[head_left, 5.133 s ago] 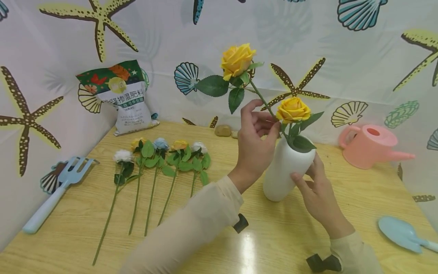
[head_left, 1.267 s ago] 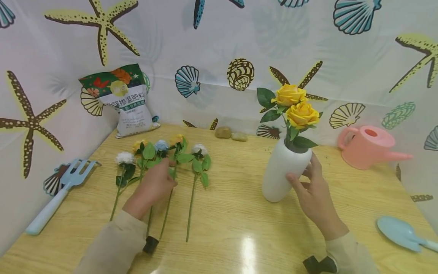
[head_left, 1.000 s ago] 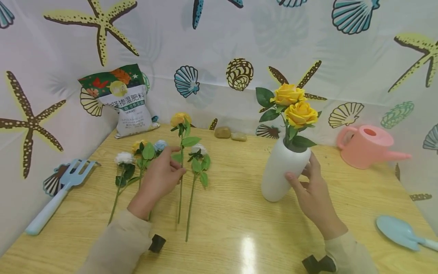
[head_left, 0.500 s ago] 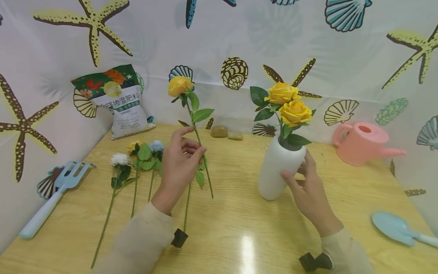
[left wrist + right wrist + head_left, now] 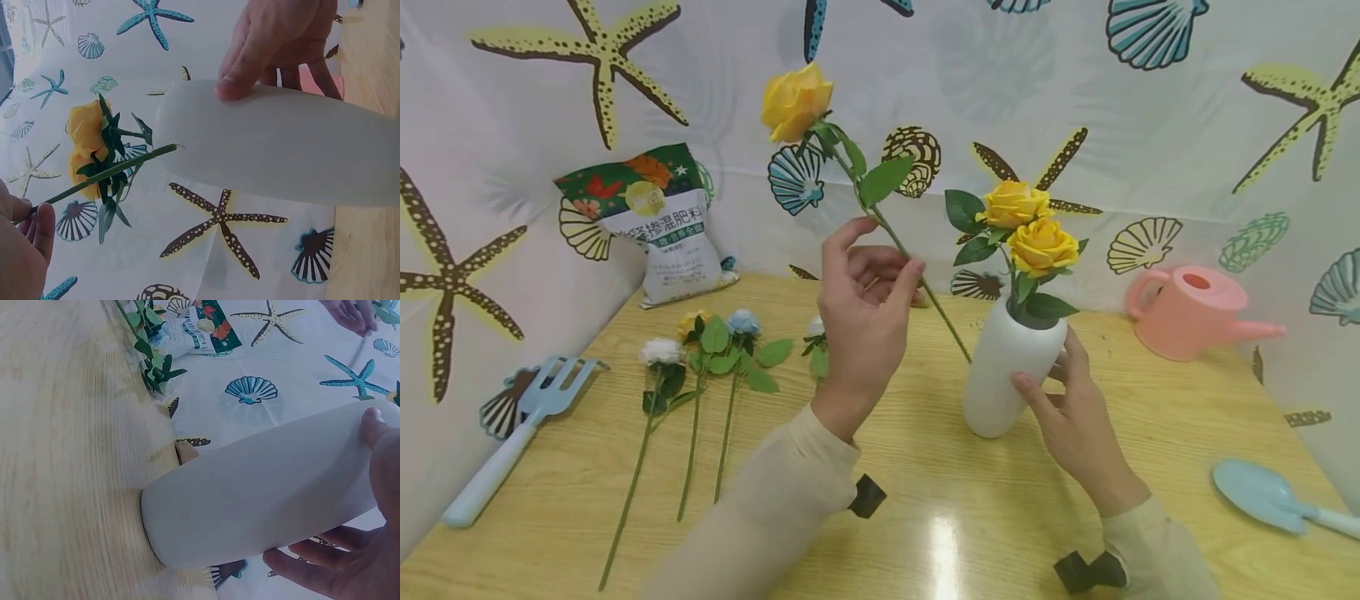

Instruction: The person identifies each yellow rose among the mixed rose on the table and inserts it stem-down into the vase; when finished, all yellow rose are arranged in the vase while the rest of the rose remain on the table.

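Left hand, fingers curled, pinches one yellow rose left of the white vase; long axis slants down rightward, lower end near the vase, contact unclear. Right hand, nearer, grips the vase on the bench.

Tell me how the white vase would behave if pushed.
The white vase would probably tip easily, being tall and slim. The two yellow roses standing in its mouth may make it slightly top-heavy. Its rounded side suggests it could roll once down.

The left of the hands has set one yellow rose into the vase and picked up another rose.
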A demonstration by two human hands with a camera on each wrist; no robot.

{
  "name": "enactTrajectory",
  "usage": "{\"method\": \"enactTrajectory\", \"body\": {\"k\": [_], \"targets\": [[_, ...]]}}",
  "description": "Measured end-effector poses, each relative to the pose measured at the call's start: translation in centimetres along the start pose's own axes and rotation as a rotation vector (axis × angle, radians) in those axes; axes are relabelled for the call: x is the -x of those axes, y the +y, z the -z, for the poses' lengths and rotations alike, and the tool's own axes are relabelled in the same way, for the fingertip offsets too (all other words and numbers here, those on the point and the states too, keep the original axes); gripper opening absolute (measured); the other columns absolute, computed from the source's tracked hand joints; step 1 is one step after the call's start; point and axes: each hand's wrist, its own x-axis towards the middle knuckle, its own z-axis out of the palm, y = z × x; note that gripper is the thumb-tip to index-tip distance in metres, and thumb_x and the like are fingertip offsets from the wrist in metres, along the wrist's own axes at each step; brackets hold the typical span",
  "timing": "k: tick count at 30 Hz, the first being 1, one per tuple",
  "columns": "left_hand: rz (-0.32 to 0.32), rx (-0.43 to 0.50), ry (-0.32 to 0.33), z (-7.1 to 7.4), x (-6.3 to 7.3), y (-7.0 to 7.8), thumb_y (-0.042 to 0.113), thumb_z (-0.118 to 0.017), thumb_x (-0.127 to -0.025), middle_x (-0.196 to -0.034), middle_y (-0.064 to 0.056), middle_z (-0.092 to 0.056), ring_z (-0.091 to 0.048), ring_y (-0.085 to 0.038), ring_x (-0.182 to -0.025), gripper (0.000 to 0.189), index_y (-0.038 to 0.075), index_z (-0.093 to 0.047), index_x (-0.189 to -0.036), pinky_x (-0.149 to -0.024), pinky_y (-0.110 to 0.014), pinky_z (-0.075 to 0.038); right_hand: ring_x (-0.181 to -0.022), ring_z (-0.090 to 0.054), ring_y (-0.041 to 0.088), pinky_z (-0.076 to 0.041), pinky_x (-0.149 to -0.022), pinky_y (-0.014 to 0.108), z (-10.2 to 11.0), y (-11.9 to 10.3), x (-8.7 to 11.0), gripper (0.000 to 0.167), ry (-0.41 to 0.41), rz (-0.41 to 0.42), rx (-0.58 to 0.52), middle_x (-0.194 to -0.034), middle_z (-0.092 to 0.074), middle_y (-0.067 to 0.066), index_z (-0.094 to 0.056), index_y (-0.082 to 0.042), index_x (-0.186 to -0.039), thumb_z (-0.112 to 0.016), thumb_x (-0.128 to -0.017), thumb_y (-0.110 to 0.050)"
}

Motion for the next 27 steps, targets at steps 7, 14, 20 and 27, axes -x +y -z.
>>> {"method": "enactTrajectory", "body": {"k": [7,14,20,27], "targets": [[-0.092,0.042,0.020,-2.8,-1.1,0.3,-0.004,-0.068,-0.092,-0.096,-0.026,-0.062,-0.064,-0.033,-0.078,0.048,-0.006,-0.040,-0.131,-0.071,-0.030,-0.060,-0.127,-0.055,0.046,-0.055,-0.091,0.060,0.0,0.1,0.0,0.081,0.010,-0.003,-0.003,-0.147,-0.047,0.029,-0.004,-0.019,-0.163,-0.058,-0.104,-0.025],[-0.128,0.055,0.024,-4.3,-2.1,0.5,-0.002,-0.067,-0.094,-0.099,-0.026,-0.061,-0.065,-0.033,-0.083,0.047,-0.006,-0.039,-0.132,-0.073,-0.034,-0.061,-0.130,-0.053,0.046,-0.054,-0.092,0.061,-0.1,0.0,-0.1,0.080,0.007,-0.019,-0.010,-0.148,-0.047,0.028,-0.004,-0.022,-0.163,-0.058,-0.104,-0.027],[-0.143,-0.023,-0.024,-4.9,-1.5,-0.4,-0.002,-0.067,-0.094,-0.098,-0.025,-0.062,-0.066,-0.032,-0.085,0.045,-0.007,-0.040,-0.129,-0.076,-0.029,-0.059,-0.130,-0.054,0.045,-0.054,-0.092,0.061,-0.1,0.0,-0.1,0.080,0.007,-0.023,-0.011,-0.149,-0.046,0.028,-0.004,-0.021,-0.163,-0.059,-0.104,-0.028],[-0.101,-0.092,-0.101,-5.2,-0.3,-1.8,-0.001,-0.068,-0.093,-0.095,-0.022,-0.064,-0.067,-0.030,-0.085,0.048,-0.004,-0.038,-0.131,-0.076,-0.025,-0.058,-0.129,-0.054,0.046,-0.055,-0.091,0.060,-0.1,0.1,0.0,0.080,0.012,-0.018,-0.010,-0.148,-0.047,0.028,-0.005,-0.020,-0.163,-0.059,-0.103,-0.027]]}}
